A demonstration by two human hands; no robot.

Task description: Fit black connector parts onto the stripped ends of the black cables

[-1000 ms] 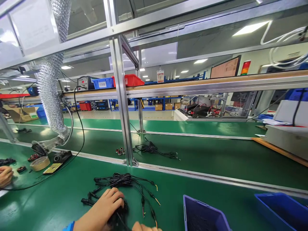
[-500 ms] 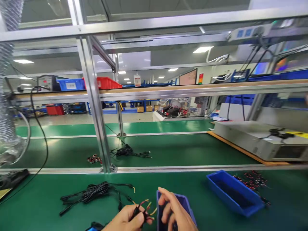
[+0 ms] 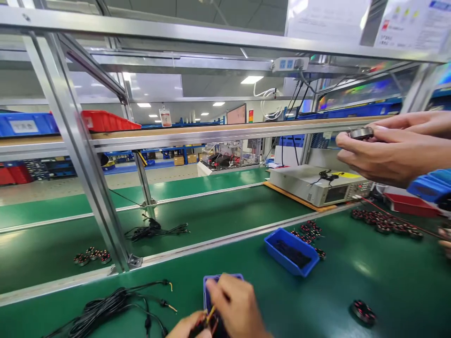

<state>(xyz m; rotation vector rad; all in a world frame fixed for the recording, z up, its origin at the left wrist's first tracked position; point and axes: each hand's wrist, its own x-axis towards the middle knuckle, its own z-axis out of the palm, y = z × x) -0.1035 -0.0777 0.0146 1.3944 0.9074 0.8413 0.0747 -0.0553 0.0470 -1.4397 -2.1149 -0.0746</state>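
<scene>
At the bottom centre, my left hand [image 3: 188, 327] is closed round a black cable end with bare coloured wires [image 3: 210, 318]. My right hand [image 3: 237, 305] is beside it, over a blue-purple bin [image 3: 207, 291], its fingers bent at the wires; what they pinch, if anything, is hidden. The bin is mostly covered by my hands. To the left lies a bundle of black cables [image 3: 102, 307] with stripped ends.
A blue bin of dark parts [image 3: 291, 253] stands right of centre, with small round coils [image 3: 308, 231] behind it. One round part [image 3: 362, 312] lies lower right. Another person's hands [image 3: 391, 150] hold a round part. A grey instrument [image 3: 317, 185] stands behind.
The view has swung to the right, bringing another person's hands into sight. My right hand, earlier raised with fingers apart, has come down to the wires at my left hand.
</scene>
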